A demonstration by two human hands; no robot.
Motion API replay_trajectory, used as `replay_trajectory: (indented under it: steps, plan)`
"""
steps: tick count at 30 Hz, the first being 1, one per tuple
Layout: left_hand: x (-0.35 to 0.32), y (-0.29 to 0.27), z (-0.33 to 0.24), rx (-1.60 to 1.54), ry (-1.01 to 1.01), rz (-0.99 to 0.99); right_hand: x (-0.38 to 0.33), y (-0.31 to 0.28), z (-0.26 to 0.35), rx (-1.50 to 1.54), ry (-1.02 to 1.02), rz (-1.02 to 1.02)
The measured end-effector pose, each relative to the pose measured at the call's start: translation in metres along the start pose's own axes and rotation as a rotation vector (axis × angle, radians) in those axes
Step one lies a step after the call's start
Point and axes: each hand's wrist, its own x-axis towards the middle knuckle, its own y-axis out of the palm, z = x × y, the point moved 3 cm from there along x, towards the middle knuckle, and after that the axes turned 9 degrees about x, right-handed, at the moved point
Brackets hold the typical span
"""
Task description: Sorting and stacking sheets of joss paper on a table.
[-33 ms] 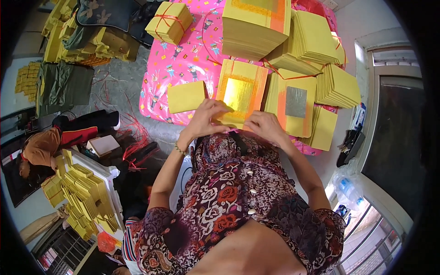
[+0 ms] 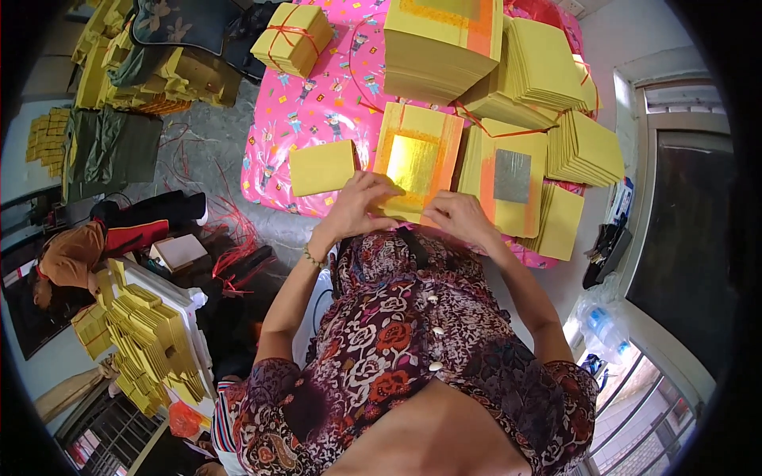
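A stack of yellow paper sheets (image 2: 421, 123) with a shiny gold foil panel and orange borders lies right in front of me. At its near left corner, my left hand (image 2: 359, 205) is closed on the paper edge, fingers bent and thumb tucked under. My right hand (image 2: 459, 216) pinches the near right edge with curled fingers. The near edge between the hands is partly hidden by them. Beside my left hand lies a plain yellow folded packet (image 2: 321, 168). Right of the gold sheets is a yellow stack with a silver foil patch (image 2: 513, 176).
A pink patterned plastic cover (image 2: 278, 151) lies under the papers. Tall yellow paper stacks (image 2: 440, 67) rise behind, and a bundle tied with red string (image 2: 292, 40) sits far left. At left, another person (image 2: 73, 252) is beside a table of yellow packets (image 2: 151, 333).
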Motion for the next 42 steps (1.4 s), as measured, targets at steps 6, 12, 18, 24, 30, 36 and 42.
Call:
replay_trajectory:
  steps: [6,12,18,24,30,36,42]
  plan:
    - [-0.001,0.019,0.015,0.135,0.012,0.161,0.008,-0.009,-0.005,0.059,0.151,0.138]
    - [0.005,0.017,0.015,0.111,-0.014,0.083,0.006,-0.011,-0.004,0.011,0.069,0.054]
    - [0.013,0.012,0.017,0.203,-0.047,0.149,0.005,-0.013,0.035,-0.099,-0.2,-0.196]
    - [0.032,0.001,0.006,0.235,-0.104,0.289,0.018,-0.023,0.024,-0.096,0.015,-0.026]
    - [0.03,-0.005,-0.02,0.292,0.061,-0.48,0.043,-0.061,0.014,-0.041,0.074,-0.057]
    - [0.04,0.035,-0.021,0.392,0.125,-0.215,0.082,-0.073,-0.026,-0.082,0.033,-0.177]
    - [0.058,0.054,-0.007,0.448,0.022,0.003,0.111,-0.079,-0.05,0.04,0.132,-0.164]
